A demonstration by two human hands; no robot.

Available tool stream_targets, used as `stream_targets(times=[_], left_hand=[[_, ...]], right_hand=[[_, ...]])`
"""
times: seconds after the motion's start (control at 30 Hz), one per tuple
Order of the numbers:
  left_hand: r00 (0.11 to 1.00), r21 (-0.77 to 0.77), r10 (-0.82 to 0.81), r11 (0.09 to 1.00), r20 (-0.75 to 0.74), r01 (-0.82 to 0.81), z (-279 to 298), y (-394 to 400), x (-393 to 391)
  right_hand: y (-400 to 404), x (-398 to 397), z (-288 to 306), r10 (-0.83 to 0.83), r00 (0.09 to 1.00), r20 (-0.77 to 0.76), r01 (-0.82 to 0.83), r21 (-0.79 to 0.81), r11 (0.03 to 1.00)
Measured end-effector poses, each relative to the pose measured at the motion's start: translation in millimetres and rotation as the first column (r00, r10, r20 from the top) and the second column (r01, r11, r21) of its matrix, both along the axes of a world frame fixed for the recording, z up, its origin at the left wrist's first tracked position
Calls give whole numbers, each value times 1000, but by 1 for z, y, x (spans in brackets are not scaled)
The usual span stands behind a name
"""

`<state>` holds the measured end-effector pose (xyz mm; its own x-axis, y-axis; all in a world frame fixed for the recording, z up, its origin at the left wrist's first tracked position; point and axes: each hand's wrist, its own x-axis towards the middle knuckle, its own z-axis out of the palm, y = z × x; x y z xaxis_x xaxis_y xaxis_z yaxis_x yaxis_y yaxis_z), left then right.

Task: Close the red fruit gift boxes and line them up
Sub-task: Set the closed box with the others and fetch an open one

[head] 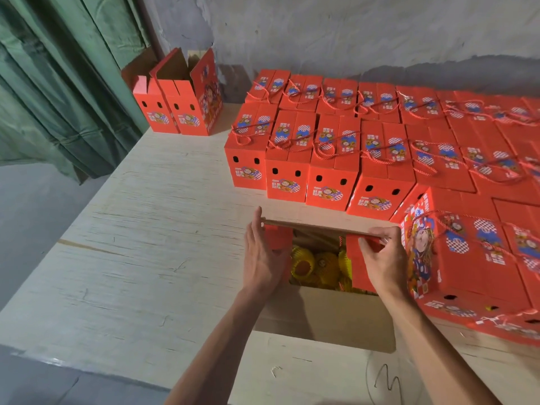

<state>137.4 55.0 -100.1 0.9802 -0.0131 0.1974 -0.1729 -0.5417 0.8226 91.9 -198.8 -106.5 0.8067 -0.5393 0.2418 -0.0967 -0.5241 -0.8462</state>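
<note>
— Rough grey plaster wall (350, 33) behind, green curtain (58, 83) to the left, and a pale wooden tabletop (146, 229) carrying everything; where does the work stand?

— Closing is in hand; an open box (321, 258) sits near the tabletop's front edge, right of centre, with yellow net-wrapped fruit (318, 267) showing inside; its long near flap (327, 317) lies folded out toward the person.

— And the hands?

— Both reach forward from below; the left hand (263, 258) has straight fingers laid flat against the left end flap (277, 238), pressing it inward; the right hand (385, 258) curls its fingers over the right end flap (358, 258) and pinches its top edge, tipping it in.

— What does the next move call for?

— Judging by the flaps, both end pieces go down over the fruit first, then the long flaps fold across and meet; I think a rope handle lies inside near the right flap, though it is too small to be sure.

— And the lining up?

— Closed boxes (336, 159) with red cord handles stand in tight rows from the middle to the far right corner; one closed box (455, 258) stands just beside the right hand; two empty open boxes (178, 106) stand at the far left edge, well apart; this one likely joins the front row once shut.
</note>
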Motion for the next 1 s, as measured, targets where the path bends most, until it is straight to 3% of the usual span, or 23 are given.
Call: stream_targets(times=[0.2, 0.43, 0.8, 1.0], left_hand=[[998, -20, 33, 999, 54, -32, 1, 9, 0], [955, 216, -192, 966, 225, 143, 3, 21, 3], [881, 240, -472, 858, 19, 455, 11, 44, 22], [814, 390, -514, 714, -272, 582, 17, 49, 48]], right_hand=[[-9, -5, -5, 88, 996, -12, -88, -71, 994], [-22, -22, -9, 326, 940, -102, -325, 28, 945], [-23, -32, 7, 388, 907, -165, -407, -97, 908], [-36, -29, 7, 426, 858, -288, -495, -242, 834]])
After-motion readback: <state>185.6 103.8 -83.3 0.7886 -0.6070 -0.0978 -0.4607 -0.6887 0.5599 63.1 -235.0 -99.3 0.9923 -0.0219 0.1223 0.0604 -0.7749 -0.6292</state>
